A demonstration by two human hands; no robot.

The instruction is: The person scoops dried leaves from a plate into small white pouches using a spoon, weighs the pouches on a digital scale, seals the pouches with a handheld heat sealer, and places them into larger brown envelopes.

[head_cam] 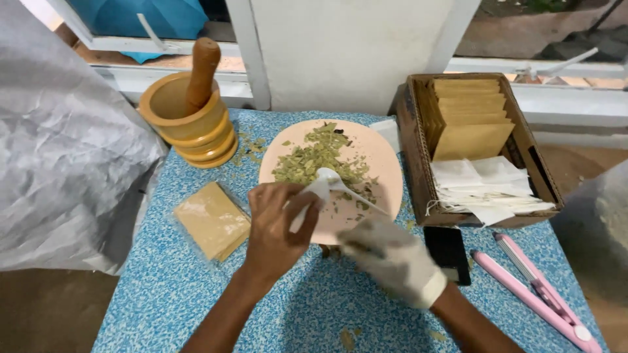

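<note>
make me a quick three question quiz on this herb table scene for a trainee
1. True or false: the wooden pestle stands inside the wooden mortar.
2. Which hand wears a white glove? A) left hand B) right hand C) both hands
3. Fill in: the dried green leaves lie on a round pale pink ____.

Key
1. True.
2. B: the gloved right hand holds the white plastic spoon; the bare left hand holds a small white bag.
3. Plate, set on the blue speckled table, left of the brown cardboard box of packets.
</note>
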